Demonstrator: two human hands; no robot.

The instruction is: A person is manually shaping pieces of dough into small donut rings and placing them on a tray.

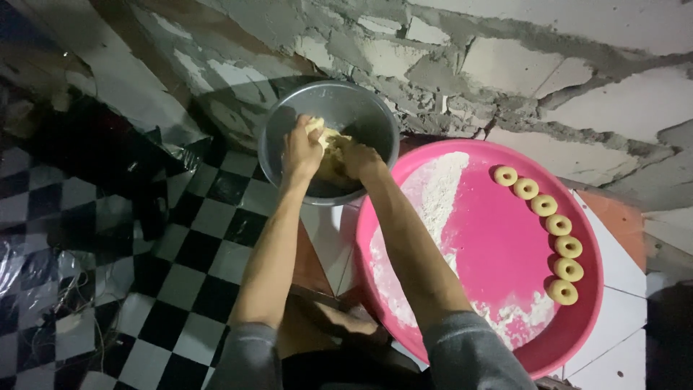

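Steel bowl (375,123) holds dough (326,137), both hands' grip (302,150) (359,159) closed on it.

tray (577,318) pink | floor (195,267) black-white checks | bowl (278,130) grey | dough (326,137) pale yellow

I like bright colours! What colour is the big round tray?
The tray is bright pink, dusted with white flour; head view.

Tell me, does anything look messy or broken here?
Yes. White flour lies strewn in loose patches across the pink tray, not in a heap. The wall behind is rough, with cracked, flaking plaster. The seven dough rings sit in a tidy curved row.
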